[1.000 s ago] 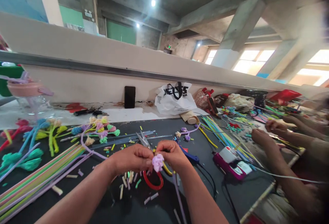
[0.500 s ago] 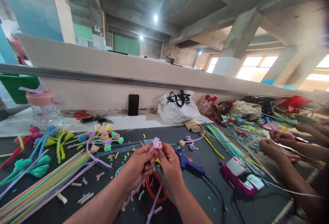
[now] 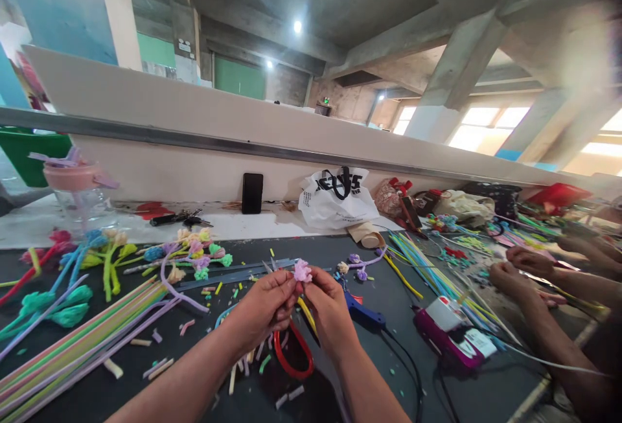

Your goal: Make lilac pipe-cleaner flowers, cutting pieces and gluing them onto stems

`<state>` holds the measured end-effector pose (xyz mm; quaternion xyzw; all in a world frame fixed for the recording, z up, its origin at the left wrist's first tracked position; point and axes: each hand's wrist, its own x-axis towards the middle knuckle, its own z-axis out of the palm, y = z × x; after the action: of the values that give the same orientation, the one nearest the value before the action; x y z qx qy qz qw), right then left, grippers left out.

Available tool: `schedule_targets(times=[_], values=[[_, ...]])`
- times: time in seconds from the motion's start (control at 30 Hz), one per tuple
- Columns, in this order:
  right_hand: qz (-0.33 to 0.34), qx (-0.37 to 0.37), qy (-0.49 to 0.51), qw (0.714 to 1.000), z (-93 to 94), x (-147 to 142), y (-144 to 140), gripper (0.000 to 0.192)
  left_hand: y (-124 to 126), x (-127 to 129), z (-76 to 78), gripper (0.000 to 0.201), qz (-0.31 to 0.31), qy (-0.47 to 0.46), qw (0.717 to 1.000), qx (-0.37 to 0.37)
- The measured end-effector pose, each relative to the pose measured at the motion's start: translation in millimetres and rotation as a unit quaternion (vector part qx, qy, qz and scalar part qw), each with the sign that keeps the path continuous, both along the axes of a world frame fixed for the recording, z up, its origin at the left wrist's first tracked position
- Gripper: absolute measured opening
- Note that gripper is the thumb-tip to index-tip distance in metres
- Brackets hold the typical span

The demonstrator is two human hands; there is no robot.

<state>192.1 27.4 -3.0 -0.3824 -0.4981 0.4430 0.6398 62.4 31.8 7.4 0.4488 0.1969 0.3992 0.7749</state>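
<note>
Just above the dark tabletop, my left hand (image 3: 269, 300) and my right hand (image 3: 325, 303) meet at a small pale pink-lilac flower (image 3: 302, 271) of fuzzy chenille stem. Both hands are closed, with thumbs and fingertips pinching the flower's base from either side. Beneath my right wrist hangs a blurred lilac stem (image 3: 340, 397); where it joins the flower is hidden. Red-handled scissors (image 3: 311, 361) lie under my hands, their blade tips showing beyond my left fingers. Right of my right hand rests a blue glue gun (image 3: 367, 315), its front end partly hidden.
Bundled chenille stems (image 3: 97, 345) and finished flowers (image 3: 199, 254) lie left. A purple power strip (image 3: 444, 339) with white plugs sits right, near a co-worker's hands (image 3: 515, 280). Along the back stand a phone (image 3: 253, 194), a white bag (image 3: 335, 206) and a pink-lidded bottle (image 3: 72, 180).
The lilac stem has swung from below my hands toward the right, under my right wrist. Both hands still pinch the flower, which sits slightly further right. The view has shifted a little.
</note>
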Motion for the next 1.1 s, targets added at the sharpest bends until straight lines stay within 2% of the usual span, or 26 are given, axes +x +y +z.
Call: schedule_targets(times=[0.17, 0.23, 0.33, 0.43, 0.53, 0.63, 0.77, 0.9, 1.1], values=[[0.059, -0.018, 0.075, 0.995, 2.9, -1, -2, 0.011, 0, -3, 2.9, 0.024, 0.005, -0.013, 1.0, 0.013], [0.055, -0.03, 0.103, 0.993, 1.6, -2, -1, 0.012, 2, -4, 1.2, 0.026, 0.01, 0.004, 0.999, 0.038], [0.035, -0.048, 0.131, 0.99, 0.7, -6, -1, 0.013, 6, -3, -1.2, 0.03, 0.041, 0.078, 0.99, 0.11], [-0.009, -0.048, 0.111, 0.993, 5.3, -11, -6, 0.011, 7, -1, -0.3, 0.032, 0.119, 0.154, 0.962, 0.194], [-0.058, -0.029, 0.054, 0.996, 11.4, -14, -12, 0.011, 4, 1, 1.6, 0.031, 0.201, 0.192, 0.92, 0.275], [-0.086, -0.017, 0.021, 0.996, 12.0, -14, -15, 0.013, 2, 4, -0.6, 0.029, 0.239, 0.215, 0.893, 0.317], [-0.092, -0.032, 0.005, 0.995, 5.2, -12, -13, 0.015, 3, 6, -5.9, 0.03, 0.234, 0.215, 0.904, 0.288], [-0.061, -0.043, 0.04, 0.996, 4.8, -12, -12, 0.015, 3, 4, -1.7, 0.028, 0.222, 0.201, 0.914, 0.273], [-0.047, -0.059, 0.122, 0.99, 16.7, -16, -13, 0.023, -1, 6, 6.8, 0.03, 0.136, 0.19, 0.952, 0.197]])
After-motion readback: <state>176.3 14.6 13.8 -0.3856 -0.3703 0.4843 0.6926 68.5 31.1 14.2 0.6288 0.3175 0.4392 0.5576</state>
